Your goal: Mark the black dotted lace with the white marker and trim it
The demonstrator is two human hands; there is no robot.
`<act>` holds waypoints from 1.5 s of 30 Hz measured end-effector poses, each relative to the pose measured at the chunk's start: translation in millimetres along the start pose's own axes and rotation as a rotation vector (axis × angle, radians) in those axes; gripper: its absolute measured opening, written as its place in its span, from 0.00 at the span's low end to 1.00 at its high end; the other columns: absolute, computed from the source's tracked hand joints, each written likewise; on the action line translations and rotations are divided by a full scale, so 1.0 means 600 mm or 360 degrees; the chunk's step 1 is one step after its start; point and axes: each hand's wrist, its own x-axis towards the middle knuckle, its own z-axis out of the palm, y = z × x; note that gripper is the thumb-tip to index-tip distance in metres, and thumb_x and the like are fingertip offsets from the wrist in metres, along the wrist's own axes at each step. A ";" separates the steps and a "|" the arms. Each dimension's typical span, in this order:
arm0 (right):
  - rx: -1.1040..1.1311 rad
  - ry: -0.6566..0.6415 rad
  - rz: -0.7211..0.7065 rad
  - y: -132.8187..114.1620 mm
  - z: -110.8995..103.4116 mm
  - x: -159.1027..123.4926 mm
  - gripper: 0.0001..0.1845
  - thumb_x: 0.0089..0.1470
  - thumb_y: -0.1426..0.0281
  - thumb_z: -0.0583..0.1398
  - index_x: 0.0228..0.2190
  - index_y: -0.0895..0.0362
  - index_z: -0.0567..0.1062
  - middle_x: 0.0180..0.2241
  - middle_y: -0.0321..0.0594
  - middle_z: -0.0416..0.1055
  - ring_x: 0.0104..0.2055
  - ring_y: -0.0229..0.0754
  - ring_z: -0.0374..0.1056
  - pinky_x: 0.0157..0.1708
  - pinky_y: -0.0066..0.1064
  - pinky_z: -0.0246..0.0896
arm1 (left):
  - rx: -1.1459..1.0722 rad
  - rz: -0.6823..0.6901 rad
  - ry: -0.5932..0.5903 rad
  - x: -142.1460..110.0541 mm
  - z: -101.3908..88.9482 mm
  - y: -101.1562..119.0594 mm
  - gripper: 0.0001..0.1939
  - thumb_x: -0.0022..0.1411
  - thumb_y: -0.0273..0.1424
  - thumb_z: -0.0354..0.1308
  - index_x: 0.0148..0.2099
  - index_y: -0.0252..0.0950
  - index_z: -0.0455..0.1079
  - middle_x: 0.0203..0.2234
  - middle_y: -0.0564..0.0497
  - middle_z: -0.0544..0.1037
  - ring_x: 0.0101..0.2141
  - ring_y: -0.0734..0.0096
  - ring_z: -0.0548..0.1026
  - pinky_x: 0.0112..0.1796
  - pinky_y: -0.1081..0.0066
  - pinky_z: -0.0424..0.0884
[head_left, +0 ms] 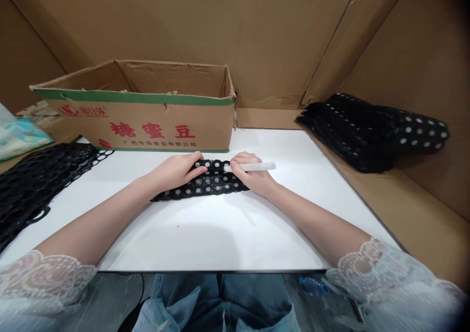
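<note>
A black strip with rows of round whitish dots lies on the white table in front of me. My left hand pinches its upper edge between thumb and fingers. In my right hand is a slim white pen-like tool, held nearly level, its butt end pointing right. The tool's other end reaches the strip's upper rows, close to my left thumb. My right fingers also rest at the strip's right end. The exact shape of the tool's tip is too small to make out.
A cardboard box with red lettering stands behind my hands. Black pieces with open rings lie at left, near a plastic packet. A pile of black dotted strips sits at right on cardboard. Cardboard walls enclose the white table.
</note>
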 end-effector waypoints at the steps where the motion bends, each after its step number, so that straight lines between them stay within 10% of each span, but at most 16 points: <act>1: 0.0002 0.0025 0.0001 -0.002 0.001 0.000 0.17 0.52 0.69 0.49 0.14 0.57 0.60 0.25 0.38 0.67 0.33 0.38 0.62 0.39 0.33 0.51 | 0.0061 0.0008 0.0021 0.001 -0.001 -0.003 0.20 0.60 0.46 0.37 0.43 0.38 0.60 0.32 0.47 0.73 0.31 0.62 0.70 0.30 0.70 0.61; 12: 0.0273 0.0130 0.0348 -0.011 -0.002 -0.010 0.19 0.52 0.66 0.49 0.13 0.56 0.54 0.14 0.31 0.48 0.19 0.33 0.50 0.23 0.28 0.45 | 0.0622 -0.0415 0.0079 0.000 -0.032 -0.051 0.31 0.54 0.56 0.36 0.34 0.35 0.65 0.22 0.44 0.72 0.27 0.55 0.71 0.28 0.64 0.61; 20: 0.0199 0.0158 0.0299 -0.006 0.008 -0.011 0.20 0.54 0.64 0.48 0.14 0.56 0.58 0.18 0.34 0.58 0.25 0.36 0.57 0.30 0.29 0.52 | -0.0137 0.0107 0.0295 0.000 0.003 0.006 0.21 0.62 0.41 0.39 0.53 0.34 0.55 0.47 0.43 0.66 0.48 0.61 0.63 0.47 0.63 0.59; 45: -0.0028 0.0112 0.0231 -0.019 0.023 -0.010 0.20 0.55 0.69 0.47 0.13 0.55 0.57 0.20 0.37 0.65 0.35 0.41 0.56 0.39 0.34 0.52 | -0.0098 0.0109 0.0132 0.007 0.038 0.049 0.11 0.63 0.33 0.34 0.37 0.36 0.55 0.24 0.50 0.66 0.28 0.64 0.67 0.29 0.68 0.61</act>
